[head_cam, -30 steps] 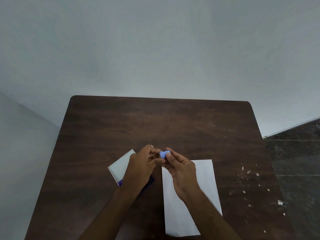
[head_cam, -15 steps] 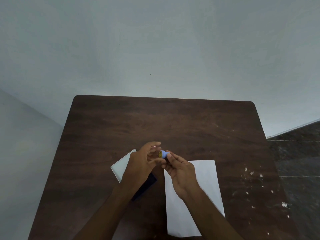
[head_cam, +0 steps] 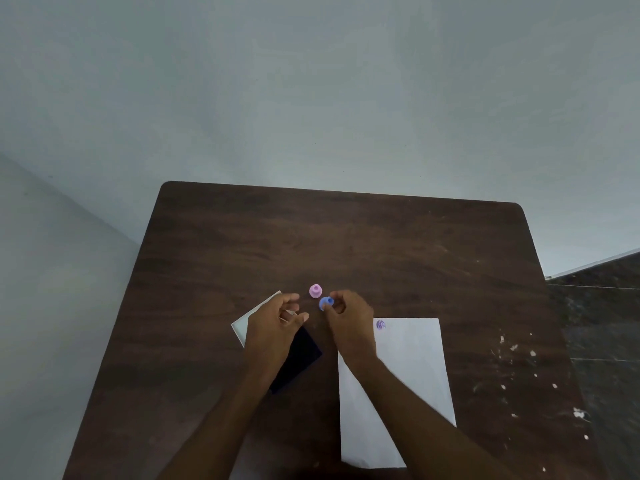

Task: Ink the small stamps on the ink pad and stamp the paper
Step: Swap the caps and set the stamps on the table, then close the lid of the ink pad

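A small blue stamp (head_cam: pixel 326 302) sits at the fingertips of my right hand (head_cam: pixel 349 322), which pinches it just above the table. A pink stamp (head_cam: pixel 315 291) stands alone on the table just beyond it. My left hand (head_cam: pixel 273 329) hovers with relaxed fingers over the open ink pad, whose dark pad (head_cam: pixel 298 358) and white lid (head_cam: pixel 244 323) show around it. The white paper (head_cam: pixel 408 382) lies to the right under my right forearm, with one purple stamped mark (head_cam: pixel 380 324) near its top left corner.
The dark wooden table (head_cam: pixel 346 244) stands against a pale wall. White paint flecks (head_cam: pixel 512 348) dot its right side. Dark tiled floor (head_cam: pixel 606 323) shows past the right edge.
My hands have drawn apart; the left hand let go of the blue stamp and moved left. The right hand has lowered the blue stamp toward the table. The pink stamp and the purple mark are now uncovered.
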Tool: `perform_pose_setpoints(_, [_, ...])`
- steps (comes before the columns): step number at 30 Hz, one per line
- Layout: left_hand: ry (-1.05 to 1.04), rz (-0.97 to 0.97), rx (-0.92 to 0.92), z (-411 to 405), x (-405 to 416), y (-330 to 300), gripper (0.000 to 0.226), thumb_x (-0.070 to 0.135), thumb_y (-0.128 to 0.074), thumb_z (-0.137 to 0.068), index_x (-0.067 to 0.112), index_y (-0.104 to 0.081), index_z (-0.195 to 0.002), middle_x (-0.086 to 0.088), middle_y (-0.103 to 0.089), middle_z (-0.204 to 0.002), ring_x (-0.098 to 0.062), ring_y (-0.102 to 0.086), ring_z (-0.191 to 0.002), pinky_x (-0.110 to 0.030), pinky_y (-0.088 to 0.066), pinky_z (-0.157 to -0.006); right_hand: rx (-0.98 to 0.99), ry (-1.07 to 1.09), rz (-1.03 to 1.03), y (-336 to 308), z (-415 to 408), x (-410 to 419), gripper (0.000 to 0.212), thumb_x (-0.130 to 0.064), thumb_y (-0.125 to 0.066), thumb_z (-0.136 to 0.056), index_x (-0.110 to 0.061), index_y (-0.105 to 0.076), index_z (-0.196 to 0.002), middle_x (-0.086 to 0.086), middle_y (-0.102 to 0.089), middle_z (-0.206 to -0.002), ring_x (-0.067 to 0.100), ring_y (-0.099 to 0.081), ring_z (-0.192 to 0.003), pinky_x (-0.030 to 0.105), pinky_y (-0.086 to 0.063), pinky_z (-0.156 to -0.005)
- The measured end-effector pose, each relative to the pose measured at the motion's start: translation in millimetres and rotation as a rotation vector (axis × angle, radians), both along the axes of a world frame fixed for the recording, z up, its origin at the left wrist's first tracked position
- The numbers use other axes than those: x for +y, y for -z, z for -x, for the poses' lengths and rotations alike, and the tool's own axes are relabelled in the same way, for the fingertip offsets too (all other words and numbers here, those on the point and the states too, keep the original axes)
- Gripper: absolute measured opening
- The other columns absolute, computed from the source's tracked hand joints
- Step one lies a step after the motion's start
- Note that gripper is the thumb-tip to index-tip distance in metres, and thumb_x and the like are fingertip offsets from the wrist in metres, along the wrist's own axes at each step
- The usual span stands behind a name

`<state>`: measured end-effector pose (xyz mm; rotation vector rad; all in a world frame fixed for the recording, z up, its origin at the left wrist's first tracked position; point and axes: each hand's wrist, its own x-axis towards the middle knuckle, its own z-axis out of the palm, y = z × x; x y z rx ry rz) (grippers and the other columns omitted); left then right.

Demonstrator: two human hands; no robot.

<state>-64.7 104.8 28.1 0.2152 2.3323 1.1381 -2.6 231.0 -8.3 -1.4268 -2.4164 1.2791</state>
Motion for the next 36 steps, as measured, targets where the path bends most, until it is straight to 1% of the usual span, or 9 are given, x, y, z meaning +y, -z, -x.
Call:
perform_pose_setpoints(8, [-0.042, 0.017, 0.057, -4, -22, 12, 0.026, 0.023, -0.073, -0.081, 0.028, -0.066, -0.105, 0.013, -0.067, -0.095, 0.000, -0.061, -0.083, -0.017, -0.049, -0.077, -0.170, -0.250, -0.097, 3, 8, -4, 0.026, -0.027, -0.064, -0.086, -0.011, -0.059, -0.107, 0.008, -0.064, -0.108, 0.020, -0.058, -0.092, 0.031, -0.049, -0.090])
perform_pose_setpoints(11, [-0.067, 0.030, 0.035, -2, -31, 14, 0.028, 0.024, -0.074, -0.081, 0.027, -0.065, -0.108, 0.013, -0.068, -0.094, -0.001, -0.062, -0.082, -0.023, -0.053, -0.077, -0.168, -0.234, -0.080, 2, 9, -2, 0.024, -0.027, -0.064, -0.086, -0.012, -0.060, -0.104, 0.008, -0.065, -0.105, 0.018, -0.058, -0.088, 0.029, -0.050, -0.086])
perform_pose_setpoints(15, [-0.115, 0.034, 0.011, -3, -46, 17, 0.024, 0.027, -0.071, -0.084, 0.031, -0.066, -0.106, 0.019, -0.065, -0.088, 0.004, -0.061, -0.079, -0.012, -0.047, -0.066, -0.127, -0.196, -0.069, -2, 7, -2, 0.028, -0.029, -0.067, -0.084, -0.014, -0.059, -0.106, 0.005, -0.064, -0.106, 0.015, -0.056, -0.087, 0.025, -0.048, -0.084])
perform_pose_setpoints(19, [-0.236, 0.017, -0.037, -3, -67, 24, 0.019, 0.031, -0.063, -0.090, 0.027, -0.067, -0.108, 0.011, -0.067, -0.102, 0.002, -0.059, -0.089, -0.019, -0.052, -0.072, 0.059, -0.189, -0.122, -2, -6, -20, 0.033, -0.024, -0.065, -0.085, -0.014, -0.056, -0.114, 0.005, -0.058, -0.118, 0.017, -0.056, -0.102, 0.026, -0.045, -0.091])
perform_pose_setpoints(24, [-0.484, 0.018, -0.089, -7, -90, 31, 0.022, 0.020, -0.059, -0.090, 0.023, -0.064, -0.111, 0.005, -0.066, -0.106, -0.007, -0.060, -0.093, -0.013, -0.042, -0.061, -0.116, -0.428, -0.024, 10, 8, -48, 0.040, -0.022, -0.057, -0.089, -0.016, -0.049, -0.128, 0.005, -0.054, -0.133, 0.018, -0.050, -0.118, 0.028, -0.037, -0.103])
perform_pose_setpoints(27, [-0.507, 0.011, -0.208, -9, -98, 38, 0.030, 0.021, -0.058, -0.091, 0.019, -0.062, -0.121, 0.001, -0.067, -0.112, -0.013, -0.062, -0.096, -0.028, -0.054, -0.076, -0.235, -0.437, 0.000, 13, 31, -52, 0.048, -0.018, -0.062, -0.086, -0.016, -0.046, -0.131, 0.006, -0.052, -0.134, 0.021, -0.051, -0.118, 0.033, -0.041, -0.101])
perform_pose_setpoints(29, [-0.528, -0.024, -0.297, -10, -99, 42, 0.034, 0.020, -0.058, -0.091, 0.016, -0.060, -0.125, -0.002, -0.067, -0.113, -0.014, -0.062, -0.098, -0.035, -0.054, -0.085, -0.265, -0.490, -0.041, 13, 41, -52, 0.046, -0.015, -0.064, -0.083, -0.015, -0.048, -0.127, 0.008, -0.055, -0.129, 0.022, -0.054, -0.114, 0.035, -0.045, -0.096])
perform_pose_setpoints(34, [-0.549, -0.126, -0.370, -12, -94, 37, 0.022, 0.012, -0.056, -0.091, 0.019, -0.065, -0.110, 0.018, -0.069, -0.073, 0.004, -0.066, -0.069, -0.010, -0.047, -0.049, -0.221, -0.556, -0.059, 10, 48, -49, 0.037, -0.008, -0.058, -0.084, -0.013, -0.053, -0.120, 0.009, -0.059, -0.121, 0.022, -0.057, -0.107, 0.034, -0.051, -0.089])
perform_pose_setpoints(36, [-0.542, -0.149, -0.367, -13, -92, 34, 0.024, 0.011, -0.055, -0.091, 0.020, -0.065, -0.111, 0.019, -0.068, -0.078, 0.004, -0.065, -0.072, -0.009, -0.046, -0.049, -0.174, -0.509, -0.007, 6, 48, -47, 0.034, -0.006, -0.051, -0.087, -0.014, -0.055, -0.119, 0.008, -0.060, -0.119, 0.021, -0.058, -0.105, 0.029, -0.051, -0.083])
